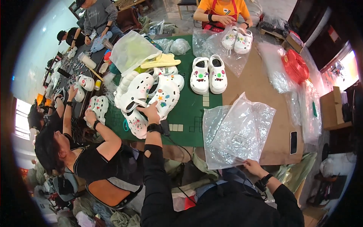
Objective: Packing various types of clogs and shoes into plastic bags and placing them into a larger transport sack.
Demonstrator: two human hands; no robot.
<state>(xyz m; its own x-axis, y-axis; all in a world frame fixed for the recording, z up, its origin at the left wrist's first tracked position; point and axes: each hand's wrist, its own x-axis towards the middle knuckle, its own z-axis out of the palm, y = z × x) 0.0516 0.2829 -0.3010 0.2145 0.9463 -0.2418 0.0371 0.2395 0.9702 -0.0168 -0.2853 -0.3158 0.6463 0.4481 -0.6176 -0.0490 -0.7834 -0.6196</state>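
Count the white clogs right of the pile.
4: a near left clog and near right clog side by side on the table, plus a far left clog and far right clog before the person in orange. None seems hidden.

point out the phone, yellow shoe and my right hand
Phone (293, 142), head view, on its dark screen
Yellow shoe (162, 61), head view, upper side
Right hand (254, 168), head view, back of the hand

Beyond the left hand (152, 114), heaped clogs (166, 97) partly hide one another and scattered bits (76, 69) look too small to tell, while far past the right hand (255, 168) a person in orange (206, 6) is cut off by the top edge.
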